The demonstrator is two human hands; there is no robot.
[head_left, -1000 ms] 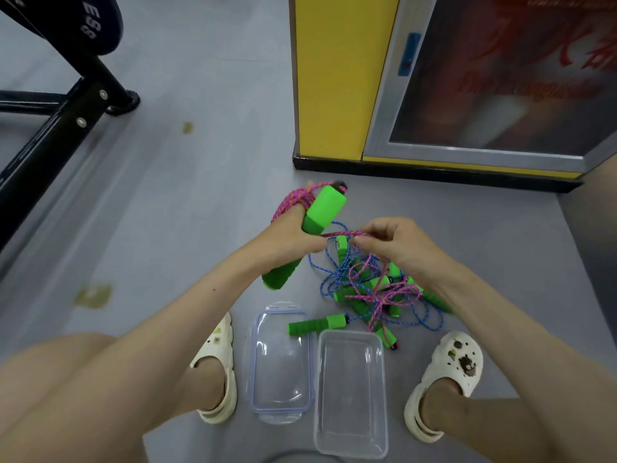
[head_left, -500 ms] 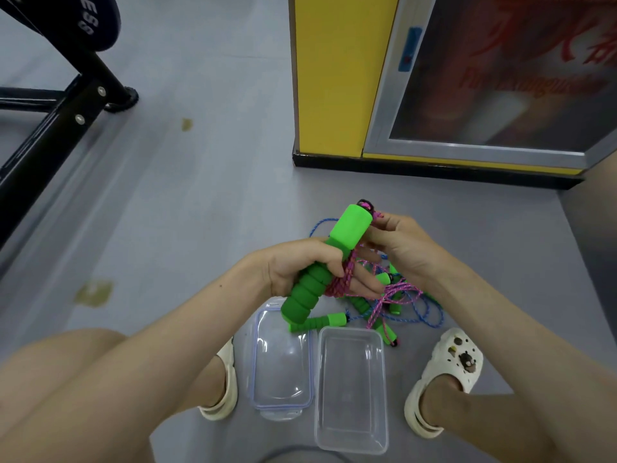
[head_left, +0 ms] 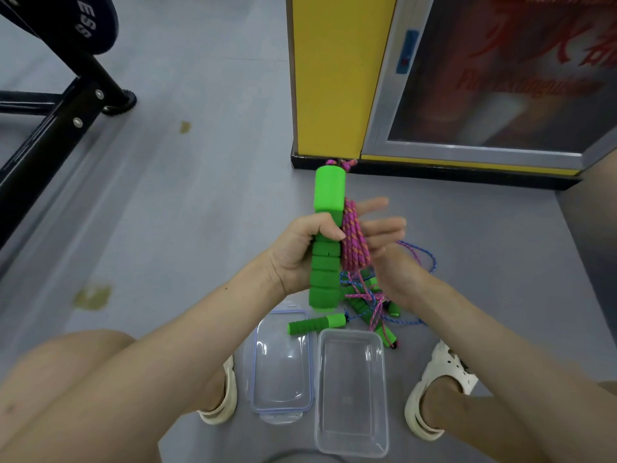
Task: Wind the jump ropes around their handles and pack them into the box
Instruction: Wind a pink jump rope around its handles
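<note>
Only legible bit is white "ESS" on the black pad (head_left: 83,25); the red lettering on the glass panel (head_left: 521,78) is too blurry.

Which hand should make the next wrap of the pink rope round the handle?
Right, probably. The left hand is curled round the green handle, holding it upright. The right hand has straight fingers right beside the pink rope and seems free to guide it.

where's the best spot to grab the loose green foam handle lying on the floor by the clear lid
Pinch the green foam handle at its ribbed middle, from above and the left. It lies flat with its left end free, while its right end runs into the tangled ropes.
</note>
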